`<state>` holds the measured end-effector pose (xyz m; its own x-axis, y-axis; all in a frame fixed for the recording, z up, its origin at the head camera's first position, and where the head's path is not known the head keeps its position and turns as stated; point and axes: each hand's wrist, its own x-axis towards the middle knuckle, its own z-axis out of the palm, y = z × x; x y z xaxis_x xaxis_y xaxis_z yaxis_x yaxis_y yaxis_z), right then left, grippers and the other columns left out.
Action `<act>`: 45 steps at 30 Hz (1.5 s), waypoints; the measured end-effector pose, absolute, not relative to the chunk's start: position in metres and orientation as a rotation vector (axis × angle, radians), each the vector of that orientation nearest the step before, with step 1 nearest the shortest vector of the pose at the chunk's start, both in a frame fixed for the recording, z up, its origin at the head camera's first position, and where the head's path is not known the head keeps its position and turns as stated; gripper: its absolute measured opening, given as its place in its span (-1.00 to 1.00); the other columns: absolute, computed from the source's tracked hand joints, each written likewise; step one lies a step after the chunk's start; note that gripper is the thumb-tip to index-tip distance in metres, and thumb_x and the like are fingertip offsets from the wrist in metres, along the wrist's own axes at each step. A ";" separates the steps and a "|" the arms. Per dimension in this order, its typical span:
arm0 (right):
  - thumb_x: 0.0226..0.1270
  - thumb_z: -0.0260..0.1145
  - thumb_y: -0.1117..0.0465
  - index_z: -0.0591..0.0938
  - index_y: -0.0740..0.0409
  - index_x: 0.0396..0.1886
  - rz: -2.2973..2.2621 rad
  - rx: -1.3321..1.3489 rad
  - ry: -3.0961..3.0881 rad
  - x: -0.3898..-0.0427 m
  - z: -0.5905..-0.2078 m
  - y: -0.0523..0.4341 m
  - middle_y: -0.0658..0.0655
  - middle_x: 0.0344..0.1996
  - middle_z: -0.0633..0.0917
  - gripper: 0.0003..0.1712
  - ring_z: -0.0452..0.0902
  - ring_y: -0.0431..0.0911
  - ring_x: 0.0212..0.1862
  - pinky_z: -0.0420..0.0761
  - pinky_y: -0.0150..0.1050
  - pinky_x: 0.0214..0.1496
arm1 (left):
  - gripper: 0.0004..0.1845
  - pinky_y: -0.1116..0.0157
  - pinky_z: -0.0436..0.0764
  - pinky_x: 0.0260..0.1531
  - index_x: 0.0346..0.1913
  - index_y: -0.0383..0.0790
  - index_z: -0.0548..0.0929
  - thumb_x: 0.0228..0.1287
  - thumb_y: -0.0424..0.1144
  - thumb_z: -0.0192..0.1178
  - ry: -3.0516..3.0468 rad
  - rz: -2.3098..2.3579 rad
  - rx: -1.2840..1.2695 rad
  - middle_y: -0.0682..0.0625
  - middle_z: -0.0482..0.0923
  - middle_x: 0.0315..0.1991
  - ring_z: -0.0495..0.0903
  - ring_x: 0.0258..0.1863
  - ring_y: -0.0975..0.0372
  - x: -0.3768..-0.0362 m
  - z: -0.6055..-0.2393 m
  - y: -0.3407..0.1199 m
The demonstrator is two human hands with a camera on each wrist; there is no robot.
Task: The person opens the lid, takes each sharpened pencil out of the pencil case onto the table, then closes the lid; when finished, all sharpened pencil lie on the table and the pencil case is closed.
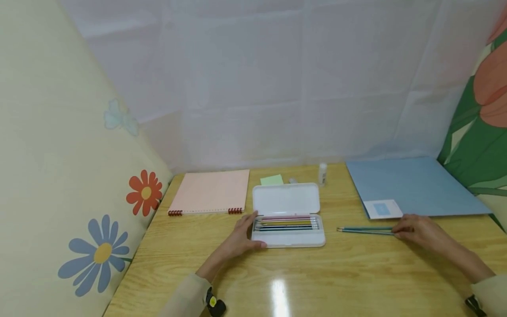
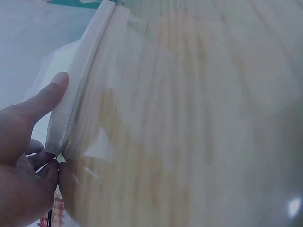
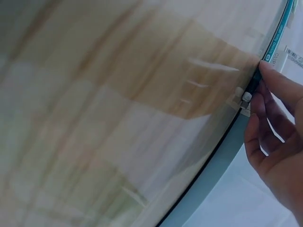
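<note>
A white pencil case lies with its lid raised at the middle of the table, and several coloured pencils lie in its tray. My left hand holds the case by its left end, thumb at the front edge, as the left wrist view shows too, with the thumb on the case wall. To the right, my right hand pinches two teal pencils by their right ends, close above the tabletop, their other ends toward the case. The right wrist view shows a printed teal pencil between thumb and fingers.
A pink spiral notebook lies at the back left. Green sticky notes and a small grey item sit behind the lid. A white glue stick stands nearby. The blue folder with a white label lies behind my right hand.
</note>
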<state>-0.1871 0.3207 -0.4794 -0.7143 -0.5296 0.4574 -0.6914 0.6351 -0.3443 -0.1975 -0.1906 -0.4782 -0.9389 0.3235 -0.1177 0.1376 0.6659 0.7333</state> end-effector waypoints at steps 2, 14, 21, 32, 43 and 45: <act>-0.19 0.53 0.47 0.75 0.10 -0.47 0.703 0.941 -2.580 -0.186 -0.478 0.320 -0.22 -0.52 0.57 -0.75 0.41 -0.42 -0.45 0.41 -0.45 -0.51 | 0.13 -0.19 0.14 0.31 0.53 -0.09 0.03 -0.04 0.08 0.48 2.645 1.133 0.368 -0.23 0.00 0.46 0.00 0.43 -0.12 -0.198 -0.478 -0.190; -0.10 0.51 0.41 0.75 0.12 -0.39 0.671 0.936 -2.545 -0.191 -0.460 0.296 -0.18 -0.47 0.59 -0.78 0.41 -0.39 -0.45 0.53 -0.28 -0.42 | 0.14 -0.18 0.14 0.32 0.53 -0.10 0.04 -0.06 0.07 0.49 2.650 1.134 0.363 -0.25 0.00 0.46 0.01 0.42 -0.14 -0.198 -0.479 -0.190; -0.01 0.47 0.42 0.74 0.17 -0.33 0.790 1.034 -2.500 -0.203 -0.454 0.261 -0.13 -0.44 0.61 -0.80 0.42 -0.35 -0.43 0.44 -0.37 -0.50 | 0.14 -0.19 0.14 0.31 0.53 -0.09 0.03 -0.04 0.09 0.48 2.643 1.124 0.370 -0.25 -0.02 0.47 0.00 0.43 -0.14 -0.199 -0.478 -0.189; 0.13 0.43 0.36 0.74 0.19 -0.31 0.826 1.164 -2.531 -0.221 -0.447 0.184 -0.04 -0.41 0.64 -0.89 0.49 -0.22 -0.42 0.49 -0.34 -0.47 | 0.13 -0.20 0.14 0.31 0.53 -0.11 0.04 -0.04 0.07 0.48 2.649 1.122 0.370 -0.28 -0.01 0.46 0.00 0.42 -0.16 -0.198 -0.478 -0.191; 0.15 0.44 0.28 0.75 0.14 -0.33 0.687 1.292 -2.706 -0.233 -0.450 0.131 -0.06 -0.44 0.61 -0.92 0.51 -0.20 -0.36 0.54 -0.35 -0.35 | 0.13 -0.20 0.15 0.30 0.53 -0.10 0.03 -0.03 0.08 0.47 2.648 1.116 0.383 -0.26 0.01 0.46 0.02 0.41 -0.14 -0.197 -0.477 -0.191; 0.14 0.45 0.27 0.75 0.12 -0.34 0.646 1.285 -2.733 -0.234 -0.451 0.127 -0.09 -0.46 0.60 -0.92 0.48 -0.23 -0.39 0.51 -0.38 -0.38 | 0.13 -0.20 0.15 0.30 0.53 -0.10 0.03 -0.03 0.08 0.47 2.649 1.119 0.386 -0.26 0.01 0.46 0.02 0.41 -0.15 -0.196 -0.477 -0.191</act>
